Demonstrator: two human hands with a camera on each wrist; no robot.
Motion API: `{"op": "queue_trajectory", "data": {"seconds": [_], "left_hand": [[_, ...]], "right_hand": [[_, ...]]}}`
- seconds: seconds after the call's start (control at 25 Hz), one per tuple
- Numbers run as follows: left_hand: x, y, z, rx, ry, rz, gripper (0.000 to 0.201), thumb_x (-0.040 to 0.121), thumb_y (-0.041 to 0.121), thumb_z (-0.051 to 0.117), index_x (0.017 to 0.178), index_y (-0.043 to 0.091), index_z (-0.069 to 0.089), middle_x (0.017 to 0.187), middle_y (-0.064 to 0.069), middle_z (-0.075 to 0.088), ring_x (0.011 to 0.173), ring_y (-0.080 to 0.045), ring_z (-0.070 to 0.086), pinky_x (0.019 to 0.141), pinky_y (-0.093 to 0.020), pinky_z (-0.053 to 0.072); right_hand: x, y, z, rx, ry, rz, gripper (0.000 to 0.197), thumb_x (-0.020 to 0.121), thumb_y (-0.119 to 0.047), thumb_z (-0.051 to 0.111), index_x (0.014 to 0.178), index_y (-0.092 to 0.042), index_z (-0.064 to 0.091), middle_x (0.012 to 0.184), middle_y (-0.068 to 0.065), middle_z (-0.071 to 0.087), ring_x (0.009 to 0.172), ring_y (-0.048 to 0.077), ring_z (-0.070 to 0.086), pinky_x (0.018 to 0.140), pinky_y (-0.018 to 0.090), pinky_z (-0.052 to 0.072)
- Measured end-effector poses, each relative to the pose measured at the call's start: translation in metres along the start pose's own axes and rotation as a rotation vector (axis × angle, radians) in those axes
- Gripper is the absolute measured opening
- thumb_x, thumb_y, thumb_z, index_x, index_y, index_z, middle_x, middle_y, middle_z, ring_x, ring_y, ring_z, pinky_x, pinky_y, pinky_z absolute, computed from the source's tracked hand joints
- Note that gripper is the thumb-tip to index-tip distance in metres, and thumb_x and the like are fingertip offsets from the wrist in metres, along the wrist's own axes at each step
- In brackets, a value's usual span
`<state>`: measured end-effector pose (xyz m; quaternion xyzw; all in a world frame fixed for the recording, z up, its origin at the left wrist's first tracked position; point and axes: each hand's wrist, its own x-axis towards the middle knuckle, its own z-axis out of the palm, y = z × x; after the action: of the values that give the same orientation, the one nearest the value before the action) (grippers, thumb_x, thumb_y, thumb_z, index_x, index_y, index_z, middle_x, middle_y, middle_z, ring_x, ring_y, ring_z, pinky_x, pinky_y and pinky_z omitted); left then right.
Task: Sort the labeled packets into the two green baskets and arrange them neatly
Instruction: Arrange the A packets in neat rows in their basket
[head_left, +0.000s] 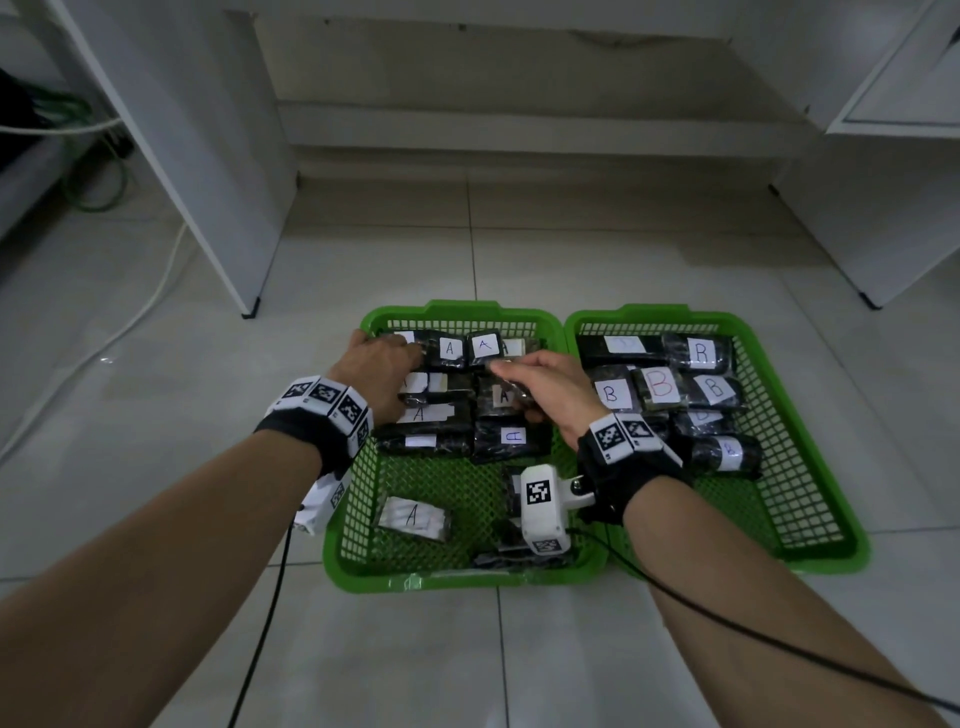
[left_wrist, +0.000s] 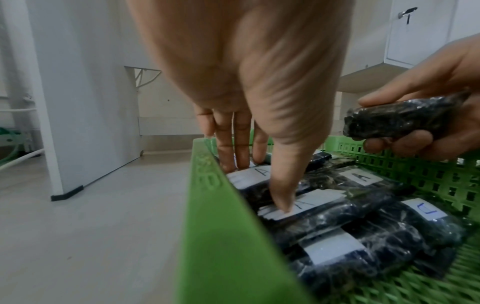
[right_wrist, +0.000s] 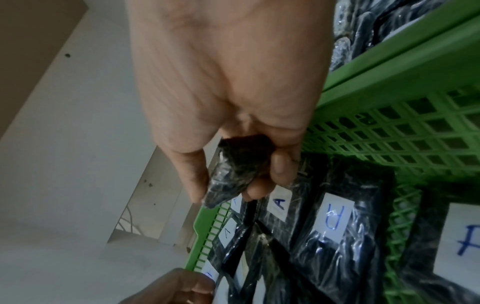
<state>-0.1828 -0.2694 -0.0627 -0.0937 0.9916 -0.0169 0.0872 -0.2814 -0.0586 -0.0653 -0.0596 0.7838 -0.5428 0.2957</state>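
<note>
Packet (right_wrist: 235, 176) in right hand (head_left: 556, 387) grip, label hidden, left hand (head_left: 382, 371) pressing packets.

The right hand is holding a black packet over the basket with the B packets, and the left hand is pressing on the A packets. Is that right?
One thing is wrong. The right hand holds the black packet over the left basket, the one with the A packets, not the B one; the head view shows it. The left hand does press on A packets.

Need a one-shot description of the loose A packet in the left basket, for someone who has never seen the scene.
Start at the left green plastic mesh basket, the one holding A-labelled packets. Most sit packed in rows at its far end; on the bare mesh near the front-left corner lies one dark wrapped packet with a white A label, alone, tilted, touching no other packet.
</note>
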Motion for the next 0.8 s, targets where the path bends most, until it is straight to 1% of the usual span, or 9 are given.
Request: {"op": "queue_trajectory", "data": {"seconds": [0.04,0.12,0.16,0.24,0.32,0.4,0.52,0.64,0.8], "left_hand": [[0.002,0.000,-0.001,-0.002,-0.002,0.003,0.049,0.076,0.030,0.076,0.121,0.025,0.055,0.113,0.005,0.061,0.107,-0.017,0.057,0.105,-0.037,0.031],[0.005,-0.002,-0.002,-0.014,-0.005,0.004,0.054,0.075,0.023,0.078,0.124,0.025,0.055,0.118,0.003,0.059,0.111,-0.018,0.055,0.105,-0.037,0.035],[0.007,-0.002,-0.002,-0.024,-0.003,0.005,0.058,0.074,0.022,0.079,0.126,0.023,0.055,0.121,0.002,0.057,0.112,-0.019,0.054,0.103,-0.037,0.039],[0.010,-0.004,-0.001,-0.031,-0.015,-0.001,0.065,0.071,0.024,0.082,0.129,0.021,0.053,0.125,-0.001,0.053,0.115,-0.022,0.051,0.100,-0.037,0.043],[0.012,-0.005,0.001,-0.013,-0.039,-0.006,0.068,0.070,0.033,0.081,0.130,0.021,0.053,0.125,-0.001,0.053,0.114,-0.022,0.053,0.101,-0.037,0.042],[0.013,-0.006,0.000,-0.010,-0.057,-0.010,0.070,0.069,0.040,0.080,0.131,0.022,0.053,0.122,-0.001,0.056,0.112,-0.022,0.055,0.101,-0.038,0.041],[0.015,-0.007,-0.002,-0.019,-0.063,-0.003,0.074,0.065,0.045,0.081,0.131,0.024,0.053,0.119,-0.001,0.057,0.109,-0.023,0.058,0.100,-0.038,0.042],[0.016,-0.009,-0.003,-0.032,-0.057,0.003,0.071,0.066,0.046,0.079,0.128,0.023,0.054,0.117,-0.002,0.058,0.107,-0.023,0.058,0.098,-0.038,0.042],[0.017,-0.010,-0.004,-0.025,-0.081,0.000,0.073,0.067,0.046,0.080,0.130,0.023,0.052,0.120,-0.002,0.057,0.110,-0.023,0.058,0.100,-0.038,0.041]], "right_hand": [[0.000,-0.001,0.000,-0.025,0.006,-0.023,0.035,0.080,-0.044,0.081,0.098,-0.014,0.072,0.099,0.007,0.076,0.076,0.016,0.066,0.067,0.032,0.049],[0.000,-0.001,0.002,-0.170,0.015,-0.112,0.035,0.085,-0.048,0.076,0.101,-0.017,0.074,0.100,-0.004,0.074,0.087,0.011,0.066,0.079,0.027,0.049],[0.001,-0.002,0.004,-0.280,0.013,-0.177,0.037,0.086,-0.049,0.074,0.105,-0.017,0.074,0.102,-0.006,0.072,0.091,0.009,0.066,0.080,0.024,0.049],[0.004,-0.007,0.012,-0.494,0.008,-0.317,0.040,0.085,-0.048,0.076,0.109,-0.016,0.071,0.103,-0.006,0.070,0.091,0.009,0.066,0.077,0.023,0.052],[0.008,-0.013,0.022,-0.713,-0.031,-0.435,0.038,0.084,-0.046,0.077,0.107,-0.016,0.069,0.103,-0.003,0.069,0.090,0.012,0.064,0.079,0.030,0.055],[0.010,-0.020,0.032,-0.974,-0.072,-0.568,0.038,0.087,-0.044,0.074,0.108,-0.014,0.066,0.107,0.000,0.063,0.096,0.017,0.059,0.083,0.033,0.051],[0.015,-0.024,0.045,-1.188,-0.086,-0.730,0.035,0.090,-0.041,0.071,0.109,-0.011,0.065,0.111,0.003,0.059,0.107,0.022,0.051,0.087,0.036,0.043],[0.022,-0.025,0.054,-1.303,-0.093,-0.749,0.035,0.089,-0.043,0.070,0.106,-0.013,0.071,0.109,0.001,0.063,0.112,0.022,0.046,0.097,0.043,0.040],[0.027,-0.023,0.057,-1.255,-0.140,-0.679,0.035,0.089,-0.038,0.072,0.109,-0.009,0.074,0.115,0.006,0.056,0.116,0.025,0.044,0.094,0.041,0.044]]}}
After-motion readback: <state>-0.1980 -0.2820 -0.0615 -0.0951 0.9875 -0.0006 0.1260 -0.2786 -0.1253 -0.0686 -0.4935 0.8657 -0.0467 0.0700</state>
